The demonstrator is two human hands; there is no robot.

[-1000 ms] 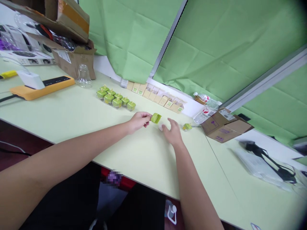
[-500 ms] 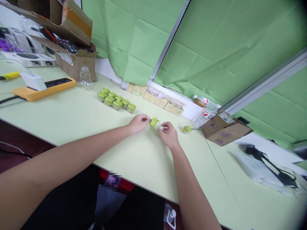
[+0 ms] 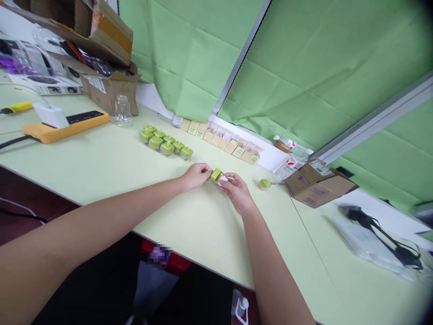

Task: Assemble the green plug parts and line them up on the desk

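Over the middle of the pale table my left hand point(image 3: 197, 176) is closed on a small green cap point(image 3: 215, 174), holding it at its left end with the hollow side facing right. My right hand point(image 3: 237, 192) pinches a small white piece point(image 3: 222, 180) at the cap's open side; the two meet or nearly so. How far the white piece sits inside the cap I cannot tell. Left of the hands stand several small clear containers with green caps point(image 3: 167, 148) in a cluster. One more green-capped container point(image 3: 264, 183) stands alone to the right.
Small cardboard boxes point(image 3: 221, 137) line the wall behind. At the left are an orange power strip point(image 3: 72, 127), a clear jar point(image 3: 122, 110) and an open carton point(image 3: 110, 92). Another carton point(image 3: 309, 183), plastic bottles point(image 3: 293, 147) and a black strap point(image 3: 379, 234) lie right.
My right hand has moved left, bringing the white piece up to the green cap. The cap has turned so that its hollow side shows more. The left hand stays nearly in place.
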